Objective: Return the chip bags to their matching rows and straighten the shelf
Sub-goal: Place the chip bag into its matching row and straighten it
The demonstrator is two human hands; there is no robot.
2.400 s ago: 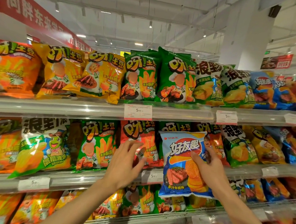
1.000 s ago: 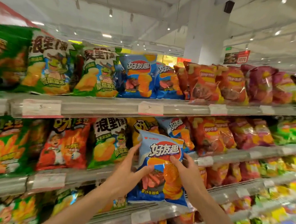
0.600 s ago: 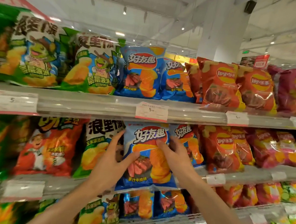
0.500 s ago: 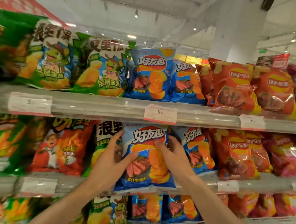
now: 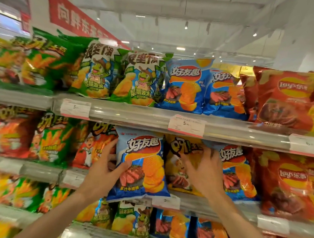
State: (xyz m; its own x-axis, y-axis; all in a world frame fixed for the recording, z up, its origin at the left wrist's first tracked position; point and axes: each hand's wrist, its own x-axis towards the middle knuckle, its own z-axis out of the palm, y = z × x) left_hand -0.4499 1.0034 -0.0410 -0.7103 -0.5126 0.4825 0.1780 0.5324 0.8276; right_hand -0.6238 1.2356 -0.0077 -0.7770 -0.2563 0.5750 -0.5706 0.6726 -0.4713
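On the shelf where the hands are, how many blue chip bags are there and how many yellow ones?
Blue bags: 2, one of them held by the left hand
Yellow bags: 1
Total: 3

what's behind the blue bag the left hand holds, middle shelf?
Mostly covered. An orange-red bag shows at the left edge of the blue bag, a yellow bag at its right. The left hand grips its left edge. Directly behind: hidden.
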